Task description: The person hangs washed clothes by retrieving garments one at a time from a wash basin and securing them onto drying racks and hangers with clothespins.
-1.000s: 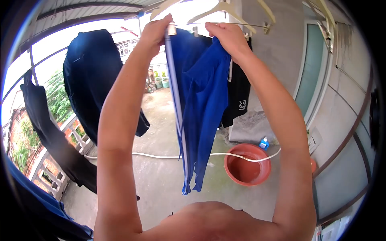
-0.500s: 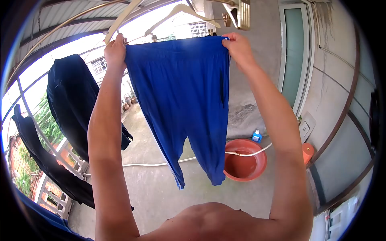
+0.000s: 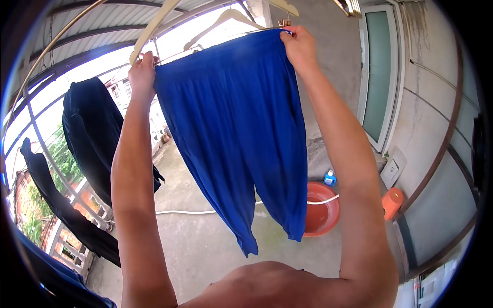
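Blue trousers (image 3: 231, 108) hang spread out between my raised hands, waistband up and legs down. My left hand (image 3: 142, 74) is closed on the left end of the waistband, close to the lower end of a cream hanger (image 3: 153, 31). The opposite waistband corner, held somewhat higher, is pinched by my right hand (image 3: 300, 47). Behind the waistband is another cream hanger (image 3: 226, 18), and a brown clip (image 3: 284, 22) shows just above the right corner.
Dark garments (image 3: 92, 128) hang at the left beside a balustrade. On the floor stand a red basin (image 3: 322, 215), partly behind the trousers, and a blue bottle (image 3: 329, 178). A white hose (image 3: 185, 212) crosses the floor. A glass door (image 3: 379, 77) is at the right.
The trousers, folded together one second ago, are now stretched wide, my hands having moved apart. Since the half-second-old frame, my right hand has risen and my left hand has dropped slightly.
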Demonstrator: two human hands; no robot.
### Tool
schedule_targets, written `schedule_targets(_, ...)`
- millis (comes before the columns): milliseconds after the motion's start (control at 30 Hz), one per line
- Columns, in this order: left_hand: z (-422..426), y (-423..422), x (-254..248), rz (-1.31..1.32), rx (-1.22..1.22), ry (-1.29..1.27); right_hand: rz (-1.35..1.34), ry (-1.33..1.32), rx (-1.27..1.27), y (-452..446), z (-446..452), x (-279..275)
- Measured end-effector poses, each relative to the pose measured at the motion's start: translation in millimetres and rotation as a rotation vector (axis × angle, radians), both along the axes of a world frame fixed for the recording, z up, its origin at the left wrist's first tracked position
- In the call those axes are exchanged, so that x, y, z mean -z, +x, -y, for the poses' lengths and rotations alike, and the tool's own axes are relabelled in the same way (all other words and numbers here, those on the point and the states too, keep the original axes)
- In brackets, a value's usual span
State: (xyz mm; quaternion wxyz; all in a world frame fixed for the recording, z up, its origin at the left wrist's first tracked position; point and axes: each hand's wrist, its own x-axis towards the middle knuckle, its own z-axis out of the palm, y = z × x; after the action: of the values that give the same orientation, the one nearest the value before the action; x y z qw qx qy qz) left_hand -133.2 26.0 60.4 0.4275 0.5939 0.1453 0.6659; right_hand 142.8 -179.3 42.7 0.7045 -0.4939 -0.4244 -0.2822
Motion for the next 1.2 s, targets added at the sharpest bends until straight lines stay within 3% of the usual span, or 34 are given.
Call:
schedule_targets(267, -12, 8, 1, 0.006, 0.025, -0.094, 0.147, 0.091, 0.115, -6, 13, -3)
schedule_targets(467, 12, 6, 15, -0.224, -0.285, -0.132, 0.168, 0.027, 0.217, -18, 29, -6)
schedule_targets(533, 38, 12, 35, 0.019, -1.14, 0.219, 0.17, 0.015, 0.23, -26, 33, -3)
schedule_targets(600, 56, 29, 30, 0.208, -0.875, 0.876, 0.119, -0.022, 0.15, -34, 38, -3)
schedule_targets(667, 124, 48, 1, -0.193, -0.747, 1.076, 0.121, -0.035, 0.132, -35, 37, -3)
schedule_targets(700, 144, 70, -12, -0.161, -0.503, 1.022, 0.114, -0.038, 0.113, -36, 37, -2)
schedule_targets(733, 139, 97, -32, -0.128, -0.53, 1.178, 0.111, -0.034, 0.11, -37, 36, -2)
schedule_targets(800, 139, 132, -68, -0.626, -0.343, 1.239, 0.112, -0.005, 0.064, -43, 36, 1)
schedule_targets(833, 147, 135, -70, -0.625, -0.342, 1.244, 0.111, 0.0, 0.066, -45, 36, 0)
schedule_targets(900, 158, 140, -73, -0.603, 0.414, 0.765, 0.106, -0.057, 0.055, -48, 37, 1)
schedule_targets(933, 159, 141, -72, -0.608, 0.418, 0.767, 0.101, -0.055, 0.058, -48, 38, 1)
schedule_targets(1000, 156, 137, -72, -0.678, 0.203, 0.75, 0.108, -0.04, -0.002, -50, 38, 2)
schedule_targets(1133, 146, 132, -72, -0.697, 0.237, 0.667, 0.131, -0.06, -0.09, -45, 35, 4)
schedule_targets(1200, 145, 137, -68, -0.682, 0.131, 0.703, 0.064, -0.072, -0.25, -37, 28, 5)
